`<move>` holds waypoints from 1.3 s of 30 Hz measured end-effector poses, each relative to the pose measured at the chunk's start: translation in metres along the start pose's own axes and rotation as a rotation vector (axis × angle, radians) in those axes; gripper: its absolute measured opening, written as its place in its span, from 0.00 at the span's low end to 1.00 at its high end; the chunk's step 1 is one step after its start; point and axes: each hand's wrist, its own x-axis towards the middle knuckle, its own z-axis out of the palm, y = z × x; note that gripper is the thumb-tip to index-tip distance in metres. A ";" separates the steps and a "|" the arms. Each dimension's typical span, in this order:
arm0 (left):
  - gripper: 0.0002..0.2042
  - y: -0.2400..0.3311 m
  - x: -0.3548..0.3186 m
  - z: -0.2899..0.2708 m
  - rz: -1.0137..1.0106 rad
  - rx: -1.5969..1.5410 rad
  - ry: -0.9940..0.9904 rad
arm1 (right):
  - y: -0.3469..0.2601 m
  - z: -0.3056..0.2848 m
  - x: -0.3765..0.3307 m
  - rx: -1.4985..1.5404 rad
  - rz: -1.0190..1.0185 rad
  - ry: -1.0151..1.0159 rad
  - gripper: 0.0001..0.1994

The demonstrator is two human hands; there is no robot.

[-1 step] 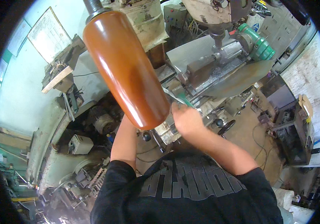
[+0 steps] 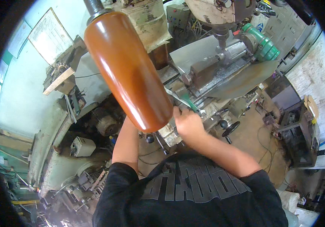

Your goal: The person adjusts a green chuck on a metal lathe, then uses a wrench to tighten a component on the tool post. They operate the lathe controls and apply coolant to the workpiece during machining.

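A glossy orange-brown cylinder (image 2: pixel 128 72) on a metal rod looms close in front and blocks much of the middle. My left forearm (image 2: pixel 126 140) runs up behind its lower end, and that hand is hidden there. Beside the cylinder's lower right edge is my right hand (image 2: pixel 187 120), its fingers curled in. Whatever they grip, if anything, is out of sight. Just beyond the knuckles lie a green handle-like piece (image 2: pixel 189 101) and a pale flat strip (image 2: pixel 174 96) on the machine.
Ahead stands a milling machine with a vise block (image 2: pixel 206 70), its spindle (image 2: pixel 221 36) and a green motor-like cylinder (image 2: pixel 263 43). A handwheel (image 2: pixel 230 129) and a ball-ended lever (image 2: pixel 149 138) jut out near my arms. A metal stand (image 2: pixel 297 136) is at right.
My right hand has shifted slightly down, and more of the green piece shows beyond it. The left forearm stays in about the same place.
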 end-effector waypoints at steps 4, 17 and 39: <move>0.16 -0.018 0.004 -0.001 0.114 0.240 -0.060 | 0.006 0.072 -0.034 -0.027 0.022 -0.183 0.29; 0.30 -0.007 -0.002 -0.006 0.041 0.331 0.014 | 0.031 0.119 -0.065 0.273 0.183 -0.262 0.32; 0.20 0.383 -0.050 -0.223 0.394 -1.506 -0.405 | 0.100 0.072 -0.139 0.536 0.363 0.081 0.10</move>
